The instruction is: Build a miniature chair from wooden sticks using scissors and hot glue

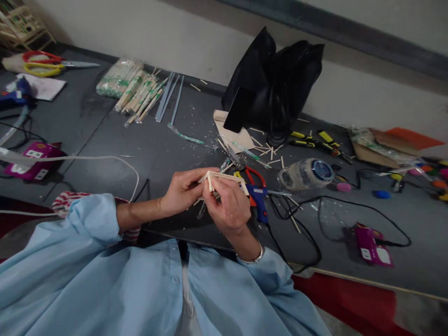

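Note:
Both hands meet over the front edge of the table around a small frame of pale wooden sticks (227,176). My left hand (182,190) pinches its left end between thumb and fingers. Wrapped over the near side, my right hand (229,204) grips the same frame, with short stick ends jutting out on both sides. My fingers hide part of the frame. Just right of my right hand lies a blue glue gun (259,203). Behind the frame are scissors with red handles (257,176), partly covered, and loose cut sticks (269,150).
Bundled sticks (142,95) and grey strips (170,98) lie at the back left. A black bag (276,79) leans on the wall behind a phone (240,109). To the right are a plastic jar (304,174), pliers (320,143), black cables and a purple power box (373,245).

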The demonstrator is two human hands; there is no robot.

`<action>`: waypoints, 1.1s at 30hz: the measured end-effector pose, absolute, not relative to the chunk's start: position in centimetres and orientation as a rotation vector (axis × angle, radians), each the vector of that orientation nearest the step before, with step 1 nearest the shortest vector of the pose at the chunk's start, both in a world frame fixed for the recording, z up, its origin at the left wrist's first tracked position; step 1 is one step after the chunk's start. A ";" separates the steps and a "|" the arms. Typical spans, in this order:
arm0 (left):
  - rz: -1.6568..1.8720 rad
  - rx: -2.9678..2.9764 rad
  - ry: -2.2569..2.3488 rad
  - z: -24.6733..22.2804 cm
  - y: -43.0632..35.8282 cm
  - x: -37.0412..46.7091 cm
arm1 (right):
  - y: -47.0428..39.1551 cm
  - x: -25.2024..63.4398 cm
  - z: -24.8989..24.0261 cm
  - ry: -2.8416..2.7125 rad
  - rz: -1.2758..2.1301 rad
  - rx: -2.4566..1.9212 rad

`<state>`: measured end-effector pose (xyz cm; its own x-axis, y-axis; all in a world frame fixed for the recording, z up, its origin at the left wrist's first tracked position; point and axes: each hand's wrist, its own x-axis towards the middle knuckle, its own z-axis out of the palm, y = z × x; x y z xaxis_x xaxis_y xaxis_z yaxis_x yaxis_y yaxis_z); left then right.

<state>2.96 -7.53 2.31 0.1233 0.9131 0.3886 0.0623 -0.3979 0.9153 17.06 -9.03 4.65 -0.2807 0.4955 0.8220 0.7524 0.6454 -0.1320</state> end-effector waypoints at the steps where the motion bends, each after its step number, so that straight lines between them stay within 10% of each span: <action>1: 1.375 1.619 0.966 2.3 -7.5 3.0 | -9.0 17.1 4.6 -1.943 -0.350 -0.981; 22: 1.317 0.657 0.804 3.2 -4.9 3.1 | -8.8 19.9 5.7 -1.671 -0.379 -1.021; 33: 1.224 0.549 0.747 3.2 -4.5 2.7 | -6.0 20.0 4.5 -1.488 0.394 -1.300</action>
<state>2.70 -4.45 3.18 0.1590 0.9643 -0.2116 -0.6290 0.2641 0.7312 19.99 -6.02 4.54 0.1653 0.8577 0.4869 0.5049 0.3505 -0.7888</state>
